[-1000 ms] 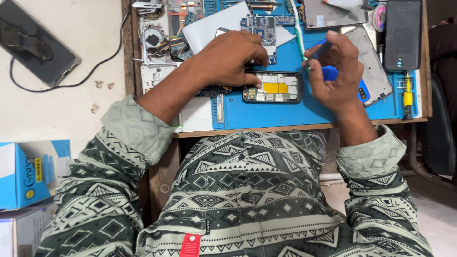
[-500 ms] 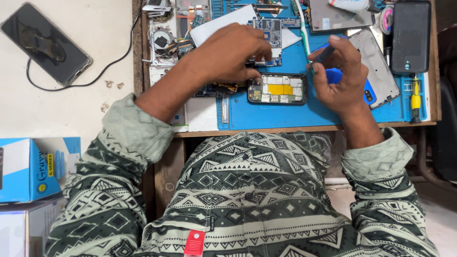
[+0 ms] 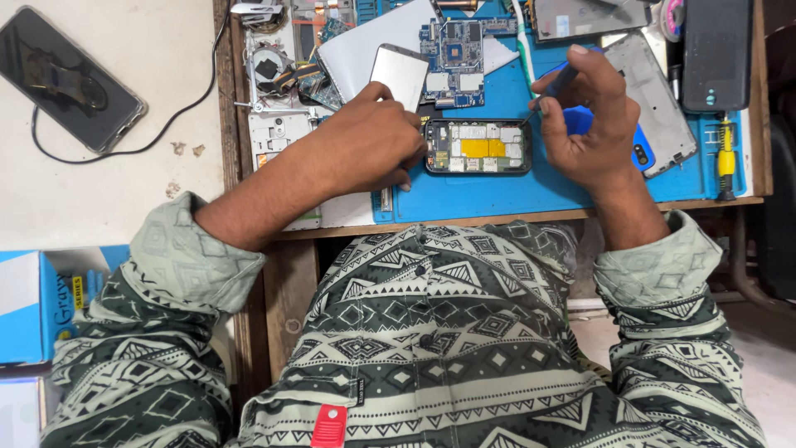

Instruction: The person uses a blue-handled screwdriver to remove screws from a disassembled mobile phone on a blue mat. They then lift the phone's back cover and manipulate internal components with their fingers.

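Note:
An opened phone [image 3: 478, 147] with a yellow part inside lies on the blue work mat [image 3: 497, 195]. My left hand [image 3: 369, 141] rests at the phone's left end and pinches a thin silver metal plate [image 3: 399, 76] that stands up from its fingers. My right hand [image 3: 589, 116] hovers at the phone's right end and grips a blue-handled screwdriver [image 3: 551, 87], whose tip points down at the phone's upper right corner.
A blue circuit board [image 3: 454, 50] and white sheet [image 3: 356, 50] lie behind the phone. Phone back covers [image 3: 655, 99] and a dark phone [image 3: 717, 54] sit at right, a yellow screwdriver [image 3: 726, 153] near the mat's edge. A cabled phone [image 3: 70, 79] lies on the white surface at left.
My left hand pulled back from the circuit board to the phone's left end, now with the silver plate lifted in its fingers. The right hand shifted slightly, its screwdriver tip now at the phone.

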